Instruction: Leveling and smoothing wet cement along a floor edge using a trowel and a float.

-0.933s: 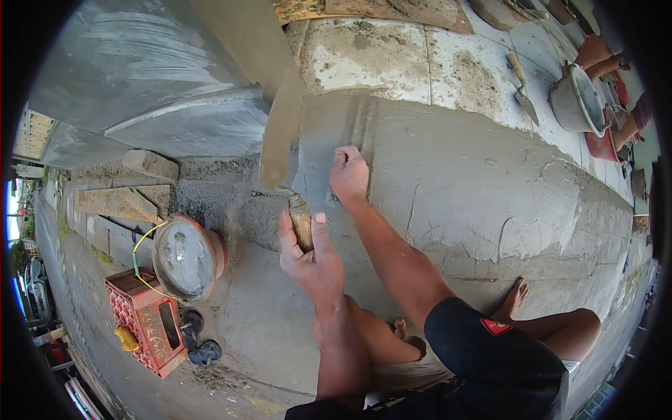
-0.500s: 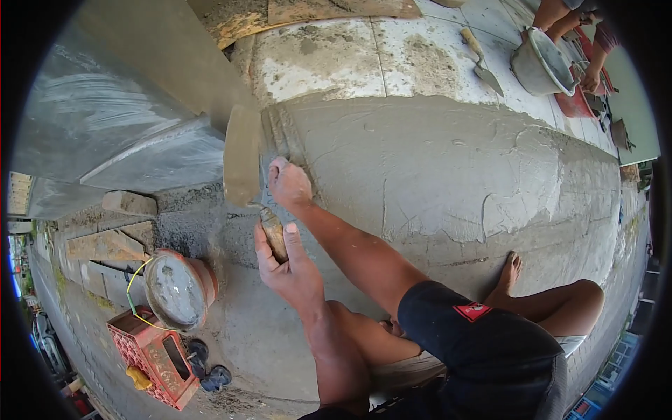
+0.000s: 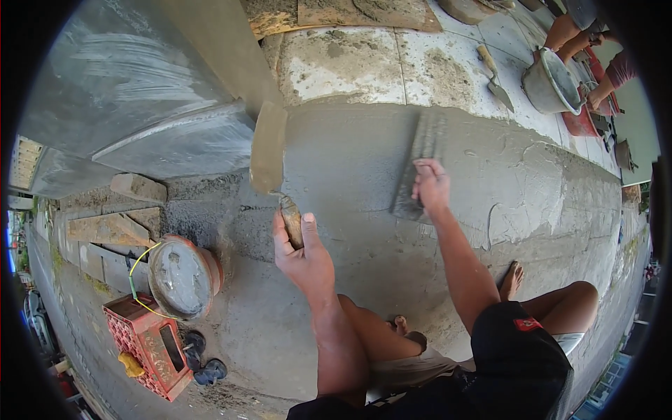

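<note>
My left hand (image 3: 305, 256) is closed around the wooden handle of a trowel (image 3: 268, 150); its long, mortar-coated blade points away from me, close to the grey wall's edge. In my right hand (image 3: 432, 185) is a rectangular plastering float (image 3: 422, 157), slightly blurred, with fingers wrapped round its handle, which my hand mostly hides. The float lies over the wet grey mortar (image 3: 343, 157), which looks smooth to its left and shows ridges and lumps to its right.
At left, a bucket of grey mix (image 3: 180, 276) stands by a red crate (image 3: 145, 350) and dark shoes (image 3: 204, 360). Another trowel (image 3: 495, 80) lies on white tiles (image 3: 343, 66) at the far right, near a grey bucket (image 3: 549, 82) and a crouching person (image 3: 609, 80).
My right hand has swept the float rightward across the mortar, away from the wall. The left hand still holds the trowel. The whole view has shifted slightly.
</note>
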Action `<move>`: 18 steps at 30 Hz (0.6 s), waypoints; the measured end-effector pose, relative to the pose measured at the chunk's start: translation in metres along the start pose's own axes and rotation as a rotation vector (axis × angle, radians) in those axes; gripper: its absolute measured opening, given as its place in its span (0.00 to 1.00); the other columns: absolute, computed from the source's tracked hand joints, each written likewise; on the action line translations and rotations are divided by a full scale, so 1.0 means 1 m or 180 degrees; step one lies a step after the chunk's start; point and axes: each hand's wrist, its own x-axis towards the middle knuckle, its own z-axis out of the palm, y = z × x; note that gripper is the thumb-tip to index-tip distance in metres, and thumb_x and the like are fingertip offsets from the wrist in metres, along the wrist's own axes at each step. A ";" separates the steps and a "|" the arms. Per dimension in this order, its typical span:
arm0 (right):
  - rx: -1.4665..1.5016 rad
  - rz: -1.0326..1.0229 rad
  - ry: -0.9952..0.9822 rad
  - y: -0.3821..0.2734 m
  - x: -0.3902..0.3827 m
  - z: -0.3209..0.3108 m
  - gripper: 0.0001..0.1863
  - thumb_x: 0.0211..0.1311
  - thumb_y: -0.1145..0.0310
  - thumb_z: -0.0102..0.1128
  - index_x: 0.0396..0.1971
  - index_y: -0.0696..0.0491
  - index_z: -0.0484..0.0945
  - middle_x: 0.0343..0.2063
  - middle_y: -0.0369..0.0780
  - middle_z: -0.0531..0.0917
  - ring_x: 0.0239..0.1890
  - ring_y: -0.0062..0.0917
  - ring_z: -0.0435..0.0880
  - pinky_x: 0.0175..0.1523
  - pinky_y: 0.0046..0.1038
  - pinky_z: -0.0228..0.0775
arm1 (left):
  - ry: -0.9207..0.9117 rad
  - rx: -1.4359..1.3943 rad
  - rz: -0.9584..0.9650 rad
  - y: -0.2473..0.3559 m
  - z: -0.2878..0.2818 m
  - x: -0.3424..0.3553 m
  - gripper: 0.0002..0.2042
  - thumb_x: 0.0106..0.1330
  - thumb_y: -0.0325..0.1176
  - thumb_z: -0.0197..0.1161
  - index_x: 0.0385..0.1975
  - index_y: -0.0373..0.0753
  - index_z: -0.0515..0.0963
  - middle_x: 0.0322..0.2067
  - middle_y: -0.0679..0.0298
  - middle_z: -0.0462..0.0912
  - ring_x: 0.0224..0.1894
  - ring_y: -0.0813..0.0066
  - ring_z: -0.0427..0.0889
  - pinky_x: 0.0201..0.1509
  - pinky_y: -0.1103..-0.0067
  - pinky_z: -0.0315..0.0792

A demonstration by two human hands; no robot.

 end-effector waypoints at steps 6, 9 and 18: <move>0.0031 -0.0165 -0.1149 0.019 -0.028 0.200 0.11 0.73 0.64 0.54 0.42 0.54 0.80 0.20 0.35 0.79 0.17 0.16 0.80 0.22 0.24 0.75 | 0.0112 -0.0186 0.0067 -0.004 0.007 0.002 0.22 0.69 0.30 0.66 0.61 0.28 0.73 0.46 0.57 0.82 0.44 0.75 0.79 0.49 0.78 0.75; -0.0178 -0.0225 -0.1283 0.031 -0.031 0.263 0.11 0.72 0.64 0.54 0.39 0.55 0.81 0.23 0.42 0.84 0.21 0.30 0.86 0.27 0.33 0.79 | 0.0108 -0.0222 -0.0025 -0.004 0.006 0.001 0.23 0.70 0.30 0.65 0.62 0.27 0.71 0.48 0.55 0.81 0.46 0.73 0.80 0.50 0.78 0.75; -0.1195 -0.0322 0.0098 0.023 -0.009 0.157 0.10 0.70 0.68 0.53 0.36 0.56 0.82 0.26 0.47 0.86 0.28 0.36 0.87 0.39 0.37 0.80 | 0.0076 -0.0124 -0.0101 -0.010 0.006 0.009 0.24 0.70 0.34 0.65 0.63 0.30 0.72 0.46 0.62 0.80 0.41 0.80 0.76 0.42 0.81 0.71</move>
